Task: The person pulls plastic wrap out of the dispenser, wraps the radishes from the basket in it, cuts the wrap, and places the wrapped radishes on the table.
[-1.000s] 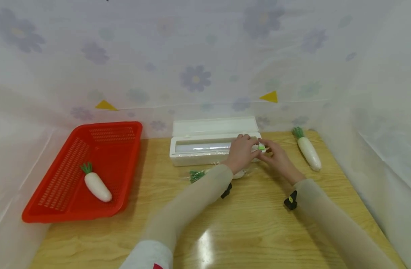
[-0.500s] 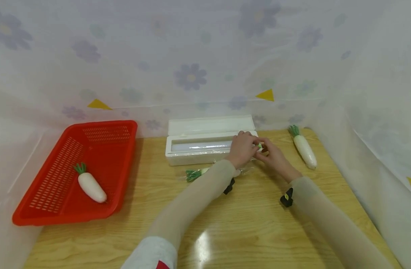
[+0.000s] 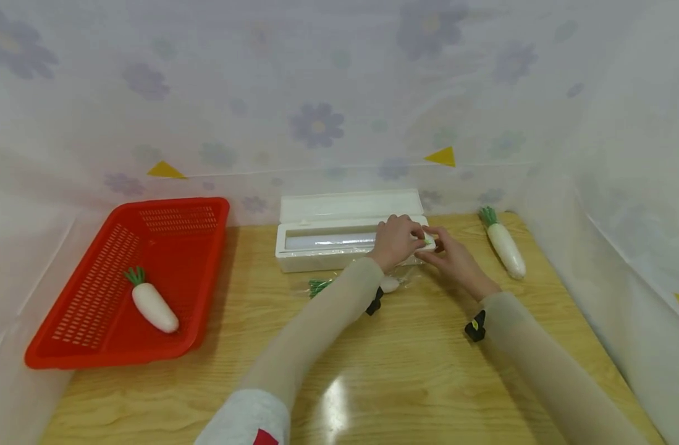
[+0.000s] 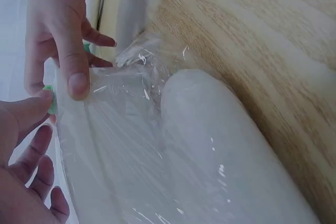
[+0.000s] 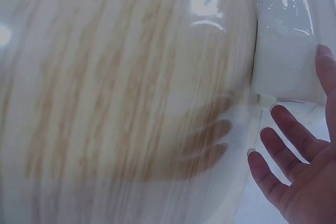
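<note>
A white cling film box (image 3: 300,264) stands with its lid (image 3: 350,206) tipped back, a film roll (image 3: 328,241) inside. At its right end my left hand (image 3: 395,243) pinches a small green slide cutter (image 4: 51,99). My right hand (image 3: 455,258) grips the box's right corner, thumb on the front wall, its lower fingers spread apart. Clear film (image 4: 115,140) hangs over the front and reaches a white radish (image 4: 226,150) lying before the box. My left forearm hides the middle of that radish in the head view.
A red basket (image 3: 206,296) at the left holds one white radish (image 3: 154,308). Another radish (image 3: 506,250), with a glossy surface, lies at the table's right side. Flowered white curtains (image 3: 317,74) hang behind and on both sides of the wooden table (image 3: 417,383).
Both hands stay at the box's right end. My left fingers have shifted slightly, and more of the front radish's tip shows. The head view has swung a little.
</note>
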Motion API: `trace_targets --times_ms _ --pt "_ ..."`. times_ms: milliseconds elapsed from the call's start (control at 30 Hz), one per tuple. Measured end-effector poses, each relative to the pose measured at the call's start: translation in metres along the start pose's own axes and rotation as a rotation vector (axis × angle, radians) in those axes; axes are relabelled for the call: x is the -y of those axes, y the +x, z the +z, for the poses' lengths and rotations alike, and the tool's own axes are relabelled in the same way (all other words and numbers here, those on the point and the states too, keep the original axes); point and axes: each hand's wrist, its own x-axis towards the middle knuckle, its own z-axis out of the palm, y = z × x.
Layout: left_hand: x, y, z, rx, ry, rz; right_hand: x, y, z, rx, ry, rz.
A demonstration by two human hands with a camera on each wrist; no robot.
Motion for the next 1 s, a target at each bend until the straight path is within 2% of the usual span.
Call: trace_targets --times_ms 333,633,733,1000 --pt "0.004 0.003 -0.001 0.009 0.095 0.001 -0.001 -0.001 -0.003 -0.006 -0.073 -0.007" --pt "0.009 -0.003 -0.009 0.016 0.07 -0.006 0.001 -0.001 -0.001 -0.039 -0.116 -0.016" --pt "0.01 -0.007 -0.012 0.017 0.071 0.01 0.001 -0.002 -0.001 -0.047 -0.134 -0.024" --pt "0.013 -0.008 -0.015 0.035 0.094 0.029 0.002 -0.001 -0.004 -0.019 -0.151 -0.047"
